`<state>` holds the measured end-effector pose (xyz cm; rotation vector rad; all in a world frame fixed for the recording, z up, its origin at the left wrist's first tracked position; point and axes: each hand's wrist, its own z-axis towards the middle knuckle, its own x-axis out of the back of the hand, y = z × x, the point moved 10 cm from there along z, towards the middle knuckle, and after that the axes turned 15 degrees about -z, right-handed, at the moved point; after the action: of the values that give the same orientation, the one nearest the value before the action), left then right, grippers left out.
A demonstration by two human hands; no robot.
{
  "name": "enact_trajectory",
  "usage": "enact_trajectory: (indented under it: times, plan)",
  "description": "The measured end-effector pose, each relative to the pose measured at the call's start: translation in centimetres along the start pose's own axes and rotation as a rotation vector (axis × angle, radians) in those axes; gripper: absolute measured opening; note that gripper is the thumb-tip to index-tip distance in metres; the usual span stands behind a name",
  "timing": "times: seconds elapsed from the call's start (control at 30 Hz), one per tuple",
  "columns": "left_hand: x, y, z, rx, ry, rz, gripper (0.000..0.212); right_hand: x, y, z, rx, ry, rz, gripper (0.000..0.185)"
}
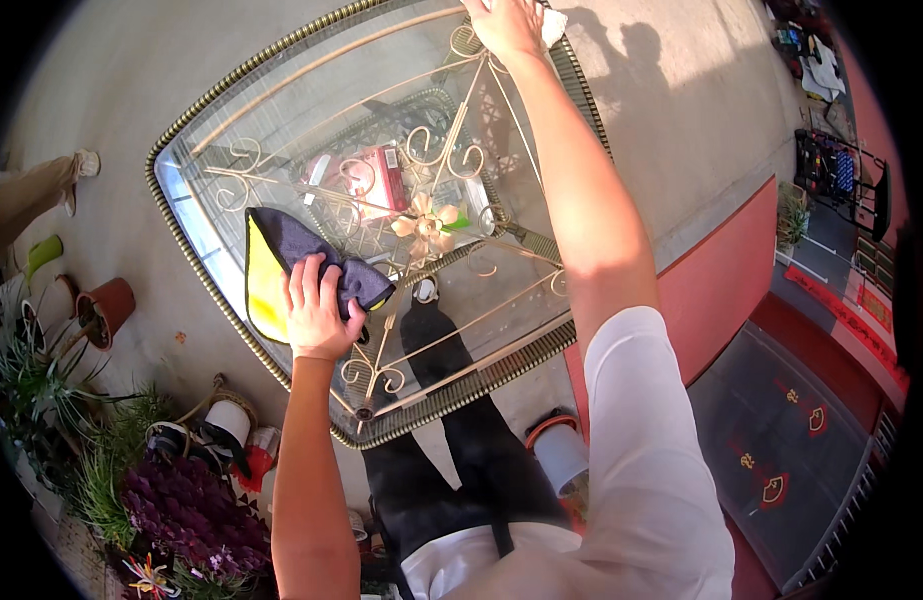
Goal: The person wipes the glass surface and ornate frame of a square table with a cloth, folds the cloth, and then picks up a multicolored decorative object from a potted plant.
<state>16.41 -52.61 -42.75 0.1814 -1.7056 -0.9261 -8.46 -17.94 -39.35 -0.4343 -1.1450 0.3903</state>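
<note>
A glass-topped table [296,97] with a ribbed bronze-coloured rim stands before me. Thin gold metal scrolls and a gold metal flower [425,226] show at the glass. My left hand [317,311] lies over a grey and yellow microfibre cloth [285,232], its fingers pressing the folded cloth onto the left part of the glass. At the far right corner, my right hand [505,28] reaches to the rim. A white, crumpled wad [554,27] sticks out beside that hand, mostly hidden by it.
Below the glass, a lower shelf holds a red box [385,180] and other items. Potted plants, including a purple-leaved one [187,510] and a tipped brown pot [107,311], line the left. Another person's leg [33,191] is farther left. A grey pot [559,454] stands near my legs.
</note>
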Motion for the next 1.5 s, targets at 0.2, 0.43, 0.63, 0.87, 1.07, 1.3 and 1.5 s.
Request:
enact_trajectory:
  times: [0.2,0.43,0.63,0.87,1.07,1.3,1.5]
  plan:
    - [0.7,-0.2,-0.6,0.003,0.046,0.061,0.045,-4.3,-17.8,-18.0,0.380,-0.377,-0.151,0.036]
    - [3.0,0.1,-1.2,0.072,0.144,0.018,0.034,6.7,-12.1,-30.0,0.401,-0.443,-0.371,0.057]
    - [9.5,-4.4,-9.4,0.370,0.650,-0.430,0.020,5.6,0.7,-11.8,-0.326,-0.034,-0.665,0.047]
    - [5.7,-17.2,-19.2,1.120,0.960,-0.742,0.038,1.1,-17.5,-27.5,0.163,-0.327,-0.376,0.049]
    - [4.9,-15.9,-17.2,1.141,0.922,-0.501,0.043,0.7,-18.4,-28.9,0.328,-0.426,-0.346,0.044]
    - [5.5,-13.4,-15.5,1.297,0.829,-0.338,0.044,-0.2,-1.6,-4.6,-0.228,-0.047,-0.669,0.047]
    - [6.3,-12.9,-15.1,1.350,0.768,-0.232,0.045,-11.8,-19.2,-5.9,-0.130,-0.108,-0.436,0.034]
